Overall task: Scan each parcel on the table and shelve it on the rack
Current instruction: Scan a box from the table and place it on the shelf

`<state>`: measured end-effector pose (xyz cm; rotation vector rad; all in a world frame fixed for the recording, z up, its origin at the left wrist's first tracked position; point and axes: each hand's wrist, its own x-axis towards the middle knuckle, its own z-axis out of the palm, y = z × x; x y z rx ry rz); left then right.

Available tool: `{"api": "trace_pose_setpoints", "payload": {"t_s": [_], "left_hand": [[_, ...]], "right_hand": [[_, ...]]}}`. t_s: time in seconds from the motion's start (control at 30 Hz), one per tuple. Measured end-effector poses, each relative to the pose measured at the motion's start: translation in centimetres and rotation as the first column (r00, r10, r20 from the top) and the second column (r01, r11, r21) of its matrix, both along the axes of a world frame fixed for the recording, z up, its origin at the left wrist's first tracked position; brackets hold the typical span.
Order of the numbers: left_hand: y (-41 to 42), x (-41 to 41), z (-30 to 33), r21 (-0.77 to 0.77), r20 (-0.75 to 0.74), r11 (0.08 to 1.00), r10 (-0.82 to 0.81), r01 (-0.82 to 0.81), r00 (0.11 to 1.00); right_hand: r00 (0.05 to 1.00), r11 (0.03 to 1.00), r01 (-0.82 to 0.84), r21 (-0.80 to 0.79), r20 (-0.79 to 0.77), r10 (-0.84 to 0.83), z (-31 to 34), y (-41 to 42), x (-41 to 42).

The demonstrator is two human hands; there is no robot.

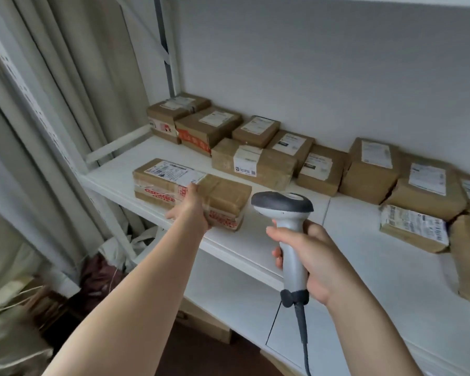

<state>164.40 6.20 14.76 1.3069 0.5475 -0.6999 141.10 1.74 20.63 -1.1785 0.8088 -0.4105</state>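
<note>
Long parcel (192,192): lay near the rack shelf (255,240) front edge, long axis along that edge. Left hand (192,210) gripped its near side (nearer hand). Right hand (314,260) clasped the scanner (289,226), just right of parcel.

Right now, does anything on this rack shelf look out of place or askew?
Only slightly: the long parcel under the left hand sits alone at the shelf's front edge, angled, away from the back row of parcels. No damage shows.
</note>
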Motion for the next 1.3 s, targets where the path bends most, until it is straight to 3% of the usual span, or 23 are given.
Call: {"api": "trace_pose_setpoints", "payload": {"t_s": [0.1,0.17,0.23,0.37,0.53,0.67,0.77,0.97,1.03,1.17,1.3], "left_hand": [[-0.5,4.6,-0.3,0.054,0.119,0.997,0.049,-0.056,0.992],[-0.8,7.3,-0.6,0.199,0.178,0.98,-0.044,0.007,0.983],[-1.3,8.9,-1.2,0.302,0.123,0.945,-0.169,0.126,0.978],[-3.6,11.3,-1.4,0.198,0.077,0.961,-0.211,0.192,0.975],[-4.7,16.4,-1.2,0.066,0.17,0.997,-0.05,0.04,0.984],[-4.5,19.2,-2.4,0.081,0.205,0.987,-0.152,0.138,0.967],[-4.9,21.2,-2.7,-0.023,0.231,0.982,-0.179,0.189,0.956],[-6.1,23.5,-1.8,-0.033,0.235,0.979,-0.189,0.202,0.954],[-5.9,23.1,-2.3,0.034,0.28,0.986,-0.166,0.163,0.945],[-6.4,19.3,-3.6,0.222,0.447,0.964,0.034,-0.147,0.894],[-9.6,11.5,-3.0,0.104,0.579,0.994,-0.029,-0.038,0.815]], "right_hand": [[0.999,1.0,-0.017,-0.02,-0.033,0.016,-0.5,-0.9,3.9],[0.999,1.0,-0.02,-0.02,-0.033,0.019,-0.9,-1.8,6.6],[0.998,0.999,-0.044,-0.018,-0.037,0.043,-1.1,-2.7,9.1],[0.984,0.989,-0.15,-0.015,-0.099,0.148,-1.1,-4.5,13.1],[0.958,0.967,-0.25,-0.056,-0.157,0.238,-0.7,-6.3,16.9],[0.949,0.962,-0.264,-0.066,-0.198,0.247,-1.3,-6.6,18.4],[0.954,0.969,-0.235,-0.075,-0.211,0.215,-1.7,-6.8,18.9],[0.974,0.99,-0.11,-0.084,-0.209,0.09,-2.0,-6.8,18.5],[0.981,0.994,-0.064,-0.091,-0.19,0.046,-2.0,-6.7,18.0],[0.989,0.995,0.037,-0.096,-0.139,-0.05,-1.6,-5.8,15.4],[0.968,0.971,0.211,-0.115,-0.113,-0.224,-0.9,-4.6,10.6]]}}
